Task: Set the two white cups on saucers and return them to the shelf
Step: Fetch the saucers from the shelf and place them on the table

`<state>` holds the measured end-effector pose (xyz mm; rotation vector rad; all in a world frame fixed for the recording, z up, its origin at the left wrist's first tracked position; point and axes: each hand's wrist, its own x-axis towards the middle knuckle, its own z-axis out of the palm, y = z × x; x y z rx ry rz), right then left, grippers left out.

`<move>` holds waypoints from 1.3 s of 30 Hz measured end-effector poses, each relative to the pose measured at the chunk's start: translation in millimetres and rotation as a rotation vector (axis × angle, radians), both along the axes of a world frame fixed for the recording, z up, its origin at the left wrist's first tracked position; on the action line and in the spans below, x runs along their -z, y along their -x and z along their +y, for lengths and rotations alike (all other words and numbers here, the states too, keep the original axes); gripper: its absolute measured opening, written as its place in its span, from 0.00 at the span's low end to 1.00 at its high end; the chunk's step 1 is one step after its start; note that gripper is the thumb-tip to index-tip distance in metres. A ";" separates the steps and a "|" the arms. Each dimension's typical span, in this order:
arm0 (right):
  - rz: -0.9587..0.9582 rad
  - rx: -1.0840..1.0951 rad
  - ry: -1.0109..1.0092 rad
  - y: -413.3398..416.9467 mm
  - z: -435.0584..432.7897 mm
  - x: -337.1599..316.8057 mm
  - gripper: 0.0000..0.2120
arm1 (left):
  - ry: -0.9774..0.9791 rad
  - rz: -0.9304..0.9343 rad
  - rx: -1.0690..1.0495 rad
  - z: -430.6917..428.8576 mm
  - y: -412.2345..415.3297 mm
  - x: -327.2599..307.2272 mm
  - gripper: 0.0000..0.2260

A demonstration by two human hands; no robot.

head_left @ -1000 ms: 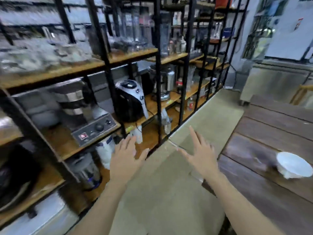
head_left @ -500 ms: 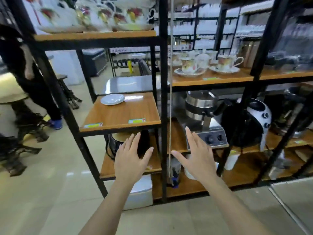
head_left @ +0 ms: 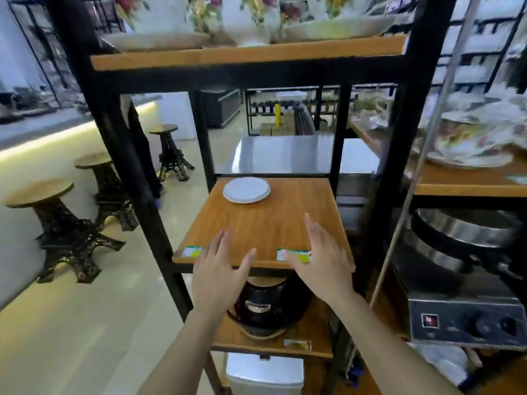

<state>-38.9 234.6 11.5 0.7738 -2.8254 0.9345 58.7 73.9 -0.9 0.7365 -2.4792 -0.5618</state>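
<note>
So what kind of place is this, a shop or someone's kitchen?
Most likely a kitchenware shop or showroom, not a home. Open shelves carry price-style labels, floral tea sets are displayed above, and a countertop appliance sits beside them. Bar stools stand nearby.

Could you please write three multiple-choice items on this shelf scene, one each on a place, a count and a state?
1. Where do the stacked white saucers lie on the square wooden shelf board?
A. the far left part
B. the near right corner
C. hanging off the front edge

2. How many round wooden stools with black openwork legs stand on the floor at left?
A. one
B. three
C. five

3. What are the left hand and right hand doing?
A. each holds a cup
B. both are open and empty
C. both grip the shelf post

Answers: 1 A, the saucers sit toward the back left; 2 B, three stool tops show; 3 B, fingers are spread with nothing in them.
</note>
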 end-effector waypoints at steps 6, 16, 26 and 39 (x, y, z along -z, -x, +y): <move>-0.110 0.017 0.040 60.6 -61.3 6.2 0.42 | -0.110 -0.030 -0.014 -49.4 52.0 1.8 0.31; -0.289 0.178 0.151 140.6 -153.7 10.1 0.39 | -0.184 -0.039 -0.002 -141.3 143.2 3.0 0.31; -0.339 0.271 0.008 203.2 -212.5 24.9 0.35 | -0.757 0.064 -0.075 -185.0 212.4 12.0 0.32; -0.460 0.230 0.161 215.3 -215.5 32.7 0.30 | -1.243 0.109 -0.174 -191.9 232.0 -1.4 0.24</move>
